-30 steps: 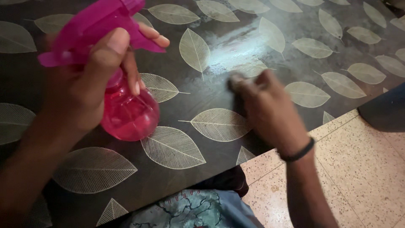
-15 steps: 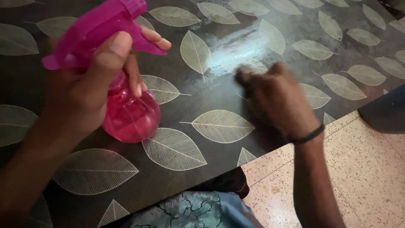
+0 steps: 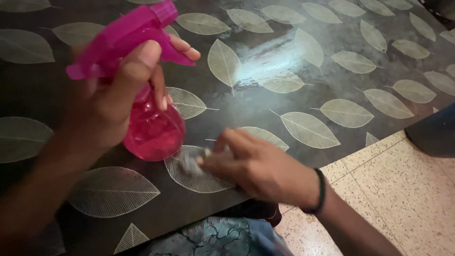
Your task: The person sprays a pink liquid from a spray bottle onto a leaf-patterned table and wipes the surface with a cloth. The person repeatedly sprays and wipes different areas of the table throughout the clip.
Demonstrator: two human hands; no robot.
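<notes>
Counts, head view. Spray bottles: 1, pink (image 3: 152,128). Hands: 2, left (image 3: 102,106) and right (image 3: 258,168). Wristbands: 1, black (image 3: 318,192). Cloths: 1, small, grey, blurred (image 3: 192,162). Tables: 1, dark, leaf-patterned (image 3: 332,80). Printed leaves: more than twenty in view; several cut by the frame edge, so exact count cannot be fixed.

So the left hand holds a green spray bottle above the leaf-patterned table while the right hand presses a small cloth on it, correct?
Not quite: the spray bottle in the left hand is pink, not green, as the head view shows. The right hand does press a small cloth on the leaf-patterned table.
</notes>
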